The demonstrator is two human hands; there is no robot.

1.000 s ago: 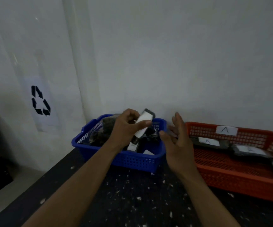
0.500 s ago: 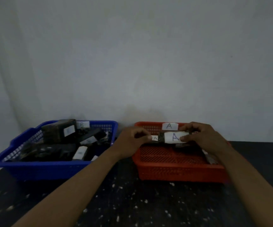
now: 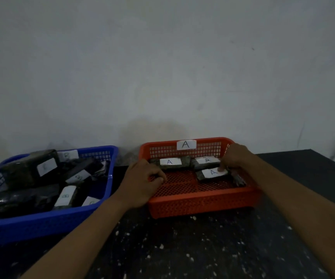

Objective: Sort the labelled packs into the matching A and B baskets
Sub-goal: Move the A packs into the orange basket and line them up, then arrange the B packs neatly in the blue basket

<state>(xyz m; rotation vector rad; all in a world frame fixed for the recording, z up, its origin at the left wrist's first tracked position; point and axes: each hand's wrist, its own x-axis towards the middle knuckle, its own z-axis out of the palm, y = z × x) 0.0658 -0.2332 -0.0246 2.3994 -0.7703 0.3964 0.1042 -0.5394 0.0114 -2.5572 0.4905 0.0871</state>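
head view | forward and down | close over table (image 3: 202, 248) | red basket (image 3: 202, 204) centred, wall (image 3: 162, 67) behind

— Any readable text?
— "A" on red basket (image 3: 202, 200) rear tag (image 3: 186, 144); "A" labels on near pack (image 3: 212, 172), back-left pack (image 3: 169, 162), back-right pack (image 3: 207, 160).
— Blue basket (image 3: 41, 222)?
— "B" on front pack (image 3: 65, 196) and middle pack (image 3: 79, 177) (both sideways); others blurred.

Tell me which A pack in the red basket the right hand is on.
The front pack, alone nearest the viewer; fingers of the right hand touch its label. The other two sit behind it along the back wall.
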